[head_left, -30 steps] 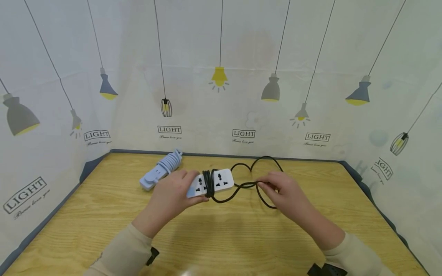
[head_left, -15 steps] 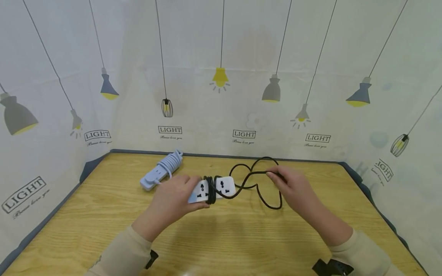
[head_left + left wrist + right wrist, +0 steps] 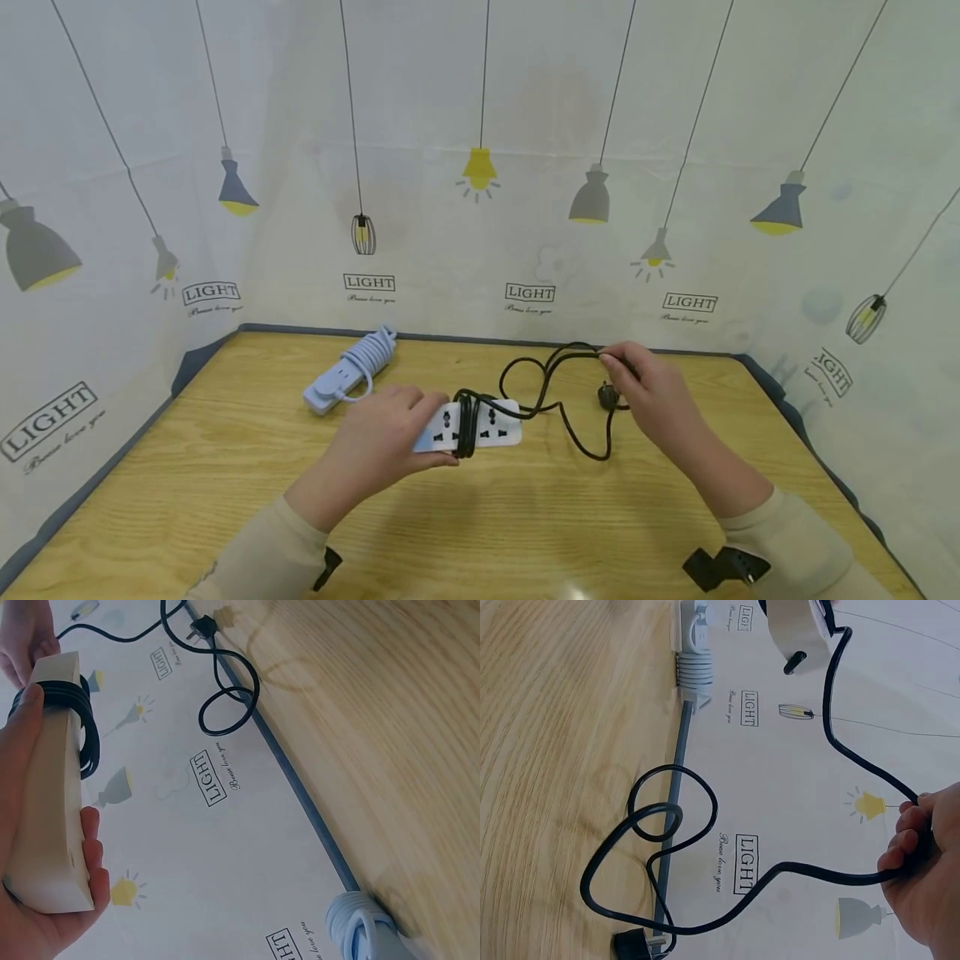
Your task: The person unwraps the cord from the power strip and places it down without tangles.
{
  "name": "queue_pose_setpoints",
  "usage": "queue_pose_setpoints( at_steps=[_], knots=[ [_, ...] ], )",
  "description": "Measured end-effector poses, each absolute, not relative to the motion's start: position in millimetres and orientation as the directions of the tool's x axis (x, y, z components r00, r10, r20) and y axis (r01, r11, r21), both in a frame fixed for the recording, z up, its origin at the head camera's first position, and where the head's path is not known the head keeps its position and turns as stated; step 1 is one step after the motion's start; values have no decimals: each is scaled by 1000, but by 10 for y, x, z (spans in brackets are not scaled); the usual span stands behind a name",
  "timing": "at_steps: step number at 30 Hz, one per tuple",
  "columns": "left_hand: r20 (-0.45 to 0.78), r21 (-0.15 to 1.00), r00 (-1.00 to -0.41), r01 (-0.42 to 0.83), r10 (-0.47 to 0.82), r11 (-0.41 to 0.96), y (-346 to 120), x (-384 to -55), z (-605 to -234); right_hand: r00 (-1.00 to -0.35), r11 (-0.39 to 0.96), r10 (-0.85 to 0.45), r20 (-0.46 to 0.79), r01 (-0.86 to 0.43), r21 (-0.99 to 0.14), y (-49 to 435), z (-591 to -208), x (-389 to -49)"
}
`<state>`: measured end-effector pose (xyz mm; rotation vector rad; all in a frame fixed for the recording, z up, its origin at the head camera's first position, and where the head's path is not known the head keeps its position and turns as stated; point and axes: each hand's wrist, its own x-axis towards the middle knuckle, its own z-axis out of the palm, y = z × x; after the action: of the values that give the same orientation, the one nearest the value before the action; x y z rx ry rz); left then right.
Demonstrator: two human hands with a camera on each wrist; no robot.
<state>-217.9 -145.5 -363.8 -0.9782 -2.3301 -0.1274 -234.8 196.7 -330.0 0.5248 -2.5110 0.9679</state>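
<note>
My left hand grips one end of a white power strip, held up off the table. Several turns of black cord are wound round the strip's middle. In the left wrist view, the thumb and curled fingers wrap the strip's plain body. To the right, my right hand pinches a stretch of the same cord, drawn out from the strip. The cord's loose part hangs in loops between the hands. Its black plug shows just beside my right hand, and in the right wrist view the plug is at the bottom.
A light blue power strip lies at the table's back left, its own cord coiled round it. The wooden table ends at a dark edge, with a lamp-printed cloth standing behind and at both sides.
My right hand has moved right and away, pulling the cord along, and the plug has come into view. My left hand and the white strip have shifted slightly right and down.
</note>
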Motion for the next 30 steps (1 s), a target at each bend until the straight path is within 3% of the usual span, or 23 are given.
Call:
queue_pose_setpoints(
  at_steps=[8, 19, 30],
  knots=[
    [577, -172, -485, 715, 658, 678, -1458, -2149, -3622, -876, 697, -151, 458, -423, -579, 2029, -3328, -2430],
    [610, -229, -356, 776, 708, 587, -1483, -2155, -3621, -884, 722, -124, 452, -392, -569, 2161, -3450, -2587],
    [636, -180, -345, 804, 691, 567, -1516, -2143, -3546, -920, 749, -139, 367, -340, -568, 2263, -3494, -2620]
  ],
)
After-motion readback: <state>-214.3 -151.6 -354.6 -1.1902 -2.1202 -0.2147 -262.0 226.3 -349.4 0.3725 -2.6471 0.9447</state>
